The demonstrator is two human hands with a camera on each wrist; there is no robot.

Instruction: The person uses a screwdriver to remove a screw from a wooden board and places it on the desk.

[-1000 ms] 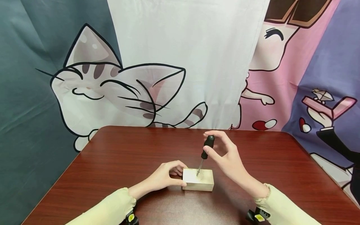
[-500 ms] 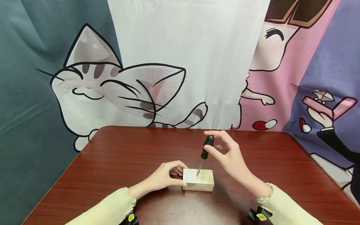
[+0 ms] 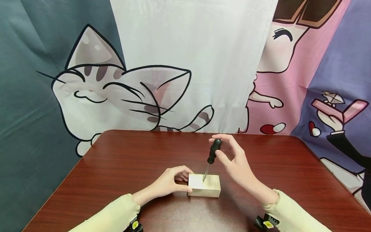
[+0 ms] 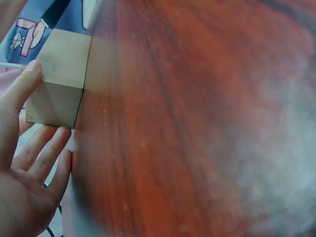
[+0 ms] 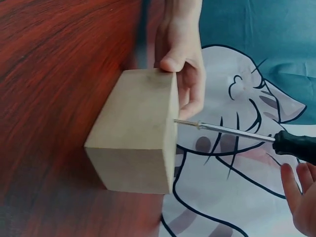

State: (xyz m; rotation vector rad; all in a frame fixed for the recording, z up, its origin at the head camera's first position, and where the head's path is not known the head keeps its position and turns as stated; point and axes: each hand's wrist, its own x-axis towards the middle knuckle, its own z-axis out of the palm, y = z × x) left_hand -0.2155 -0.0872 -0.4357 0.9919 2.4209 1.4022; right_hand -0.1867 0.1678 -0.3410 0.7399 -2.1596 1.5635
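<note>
A pale wooden block (image 3: 204, 189) lies on the table in the middle of the head view. My left hand (image 3: 171, 183) grips its left end, thumb on the near side and fingers round the far side. From the block's top face a small brass-coloured screw (image 5: 185, 122) sticks out in the right wrist view. The metal shaft of a black-handled screwdriver (image 3: 214, 151) meets the screw's head, leaning slightly right. My right hand (image 3: 236, 161) holds the handle between thumb and fingers, forefinger near its top end. The left wrist view shows the block's end and my left thumb (image 4: 25, 81).
The brown wooden table (image 3: 139, 154) has rounded far corners. Behind it hangs a cloth backdrop (image 3: 191, 42) printed with a cartoon cat and figures. Small black devices sit at both wrists, such as the right wrist camera (image 3: 265, 223).
My right thumb has shifted a little to the right along the screwdriver's handle, and the fingers have turned slightly. The block and my left hand stay in place.
</note>
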